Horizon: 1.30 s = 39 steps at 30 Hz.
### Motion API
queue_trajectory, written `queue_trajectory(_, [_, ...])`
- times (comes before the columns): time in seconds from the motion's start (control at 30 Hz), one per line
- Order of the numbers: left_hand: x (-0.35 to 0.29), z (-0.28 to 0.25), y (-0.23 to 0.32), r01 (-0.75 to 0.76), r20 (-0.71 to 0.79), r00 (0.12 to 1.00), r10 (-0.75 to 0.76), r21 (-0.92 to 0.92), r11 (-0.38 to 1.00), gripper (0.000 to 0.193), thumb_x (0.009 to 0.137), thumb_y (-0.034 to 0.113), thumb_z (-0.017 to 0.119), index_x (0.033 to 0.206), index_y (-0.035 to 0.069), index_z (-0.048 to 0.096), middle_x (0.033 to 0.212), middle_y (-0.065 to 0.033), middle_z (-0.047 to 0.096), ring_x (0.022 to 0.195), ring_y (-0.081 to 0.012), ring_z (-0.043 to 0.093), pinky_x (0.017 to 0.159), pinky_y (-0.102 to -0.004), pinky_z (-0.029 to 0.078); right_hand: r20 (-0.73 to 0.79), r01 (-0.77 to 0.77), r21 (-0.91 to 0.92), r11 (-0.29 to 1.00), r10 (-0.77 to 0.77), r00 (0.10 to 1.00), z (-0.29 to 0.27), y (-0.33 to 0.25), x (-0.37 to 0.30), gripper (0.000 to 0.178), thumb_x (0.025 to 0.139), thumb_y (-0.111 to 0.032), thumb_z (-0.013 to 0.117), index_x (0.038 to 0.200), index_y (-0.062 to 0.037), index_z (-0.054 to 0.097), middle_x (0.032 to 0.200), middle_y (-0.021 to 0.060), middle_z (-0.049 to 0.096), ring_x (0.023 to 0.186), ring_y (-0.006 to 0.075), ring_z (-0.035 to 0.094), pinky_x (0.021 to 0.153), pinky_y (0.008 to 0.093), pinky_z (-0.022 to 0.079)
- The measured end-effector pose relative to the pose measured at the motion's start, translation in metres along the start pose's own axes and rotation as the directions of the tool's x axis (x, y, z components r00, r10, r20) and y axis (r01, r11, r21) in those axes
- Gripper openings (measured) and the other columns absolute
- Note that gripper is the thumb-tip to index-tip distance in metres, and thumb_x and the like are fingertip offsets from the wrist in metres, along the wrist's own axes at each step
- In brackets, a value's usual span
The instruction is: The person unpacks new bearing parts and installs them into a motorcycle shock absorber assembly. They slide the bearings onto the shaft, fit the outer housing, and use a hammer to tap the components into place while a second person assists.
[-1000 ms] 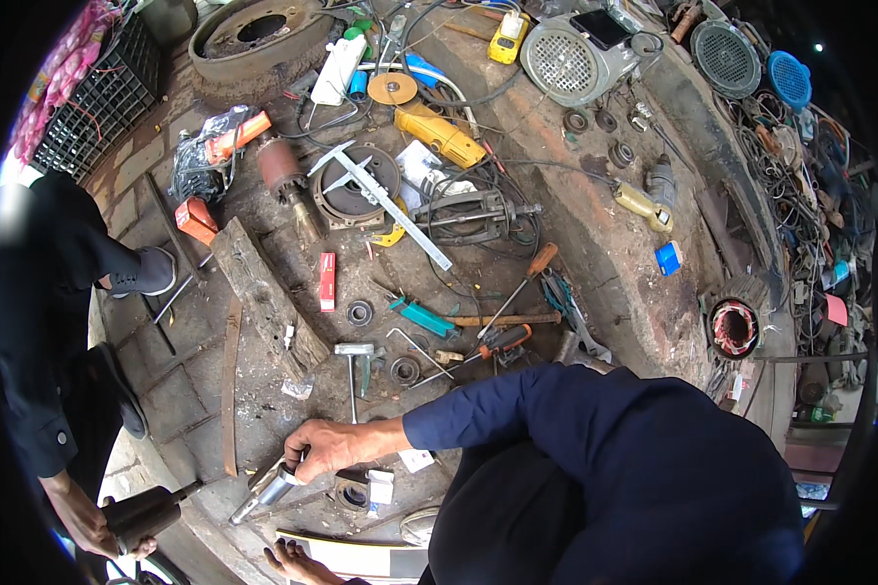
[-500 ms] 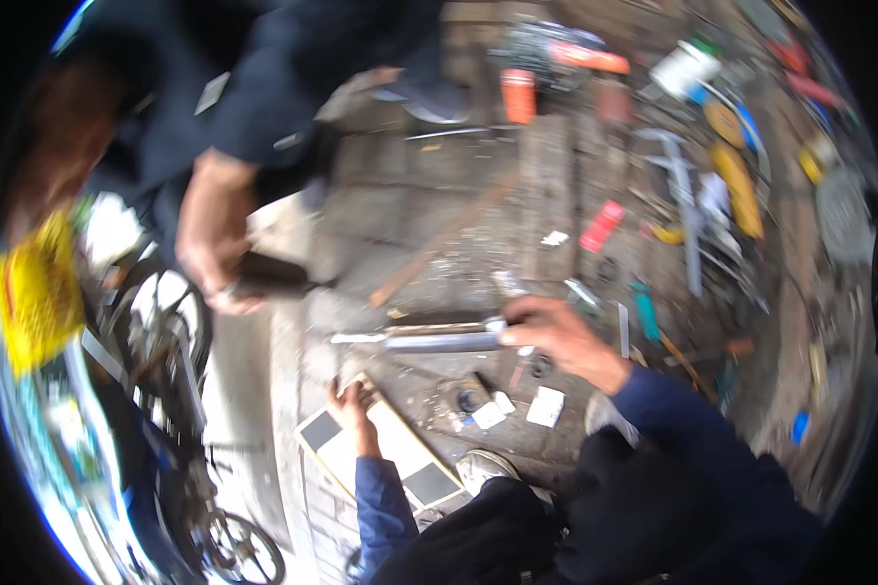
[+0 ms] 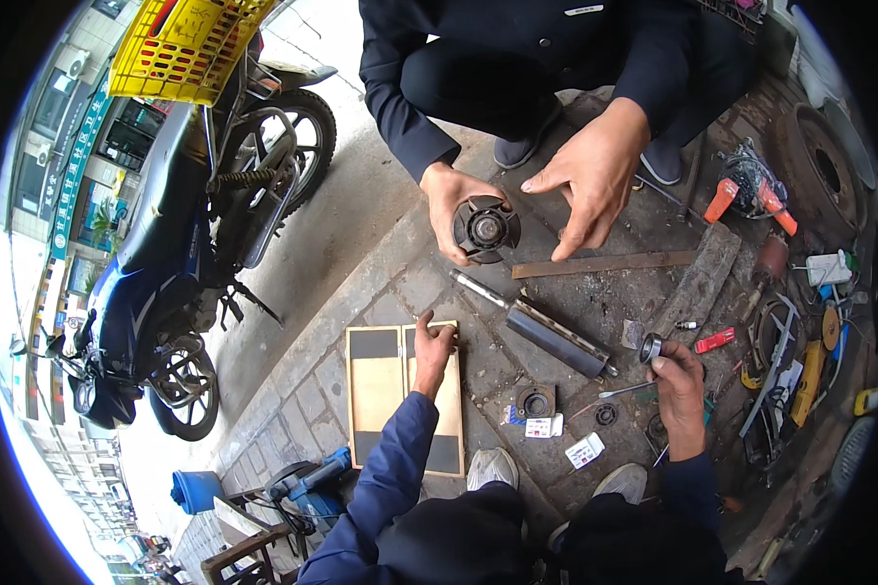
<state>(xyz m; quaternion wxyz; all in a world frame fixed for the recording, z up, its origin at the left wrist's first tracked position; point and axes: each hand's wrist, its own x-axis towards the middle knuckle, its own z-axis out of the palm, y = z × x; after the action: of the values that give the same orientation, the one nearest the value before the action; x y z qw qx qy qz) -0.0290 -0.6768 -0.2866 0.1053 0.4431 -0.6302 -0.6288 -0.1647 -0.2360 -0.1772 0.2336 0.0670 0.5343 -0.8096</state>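
Note:
My right hand [image 3: 681, 388] grips a small dark metal ring [image 3: 651, 348], perhaps a bearing, between thumb and fingers. Over the upper part of a hinged wooden box or board [image 3: 380, 390] with dark end panels is my left hand [image 3: 431, 359]. Its index finger and thumb stand apart, and nothing shows in it. Between my hands, on the paving, lies a grey metal cylinder [image 3: 556, 339] with a shiny rod at its far left end. Across from me, a crouching person's hand [image 3: 449, 210] holds a dark round part [image 3: 485, 230] with a central shaft; their other hand [image 3: 595, 175] is open beside it.
A square dark metal block [image 3: 536, 401], white cards [image 3: 585, 449] and a screwdriver [image 3: 626, 390] lie before my shoes. Tools and a red packet [image 3: 715, 340] crowd the right. A flat wooden strip [image 3: 605, 264] lies beyond the cylinder. A motorcycle [image 3: 156, 224] stands left.
My right hand has let go of the cylinder, which now rests on the ground, and holds the ring. The view has turned; the other person's dark part is now in front of me.

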Motion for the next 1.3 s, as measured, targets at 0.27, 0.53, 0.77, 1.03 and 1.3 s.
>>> queue_trajectory(0.27, [0.001, 0.000, 0.001, -0.019, -0.014, 1.000, 0.019, -0.011, 1.000, 0.079, 0.097, 0.009, 0.070, 0.163, -0.006, 0.029, 0.103, -0.0144, 0.075, 0.078, -0.0179, 0.070, 0.066, -0.0296, 0.056, 0.020, -0.014, -0.030, 0.999, 0.015, 1.000, 0.007, -0.002, -0.001, 0.028, 0.088, -0.009, 0.076, 0.113, 0.0026, 0.071, 0.102, 0.0083, 0.074, 0.085, 0.0164, 0.067, 0.076, 0.0314, 0.054])
queue_trajectory(0.53, [0.002, 0.001, -0.001, -0.029, -0.033, 0.999, 0.028, -0.017, 0.999, 0.079, 0.096, 0.009, 0.071, 0.162, -0.005, 0.030, 0.100, -0.0128, 0.076, 0.075, -0.0168, 0.069, 0.063, -0.0291, 0.055, -0.007, -0.023, -0.031, 0.999, 0.023, 1.000, 0.011, -0.008, -0.005, 0.028, 0.086, -0.008, 0.079, 0.110, 0.0023, 0.070, 0.095, 0.0058, 0.072, 0.079, 0.0142, 0.065, 0.073, 0.0284, 0.052])
queue_trajectory(0.77, [-0.002, 0.016, 0.003, -0.114, -0.125, 0.987, 0.098, -0.124, 0.986, 0.074, 0.096, 0.008, 0.071, 0.159, -0.006, 0.035, 0.095, -0.0114, 0.073, 0.075, -0.0172, 0.068, 0.068, -0.0307, 0.057, -0.069, -0.028, -0.100, 0.995, 0.022, 0.997, 0.013, -0.024, -0.015, 0.027, 0.084, -0.007, 0.080, 0.108, 0.0011, 0.070, 0.093, 0.0057, 0.070, 0.076, 0.0153, 0.064, 0.071, 0.0290, 0.051])
queue_trajectory(1.03, [-0.019, 0.018, 0.000, -0.161, -0.088, 0.985, 0.147, -0.182, 0.970, 0.072, 0.098, 0.008, 0.072, 0.158, -0.008, 0.037, 0.095, -0.0109, 0.073, 0.077, -0.0148, 0.067, 0.068, -0.0287, 0.056, -0.037, -0.014, -0.191, 0.981, 0.008, 0.999, 0.024, -0.033, -0.019, 0.026, 0.085, -0.007, 0.080, 0.108, 0.0012, 0.071, 0.096, 0.0063, 0.071, 0.077, 0.0151, 0.064, 0.071, 0.0293, 0.051])
queue_trajectory(1.3, [-0.016, 0.012, 0.015, -0.218, -0.080, 0.975, 0.207, -0.170, 0.961, 0.070, 0.098, 0.006, 0.071, 0.159, -0.004, 0.038, 0.094, -0.0095, 0.071, 0.080, -0.0139, 0.066, 0.073, -0.0288, 0.056, -0.043, -0.024, -0.171, 0.985, 0.017, 0.999, 0.025, -0.025, -0.022, 0.024, 0.085, -0.004, 0.080, 0.107, 0.0007, 0.072, 0.096, 0.0063, 0.072, 0.079, 0.0151, 0.065, 0.071, 0.0298, 0.052])
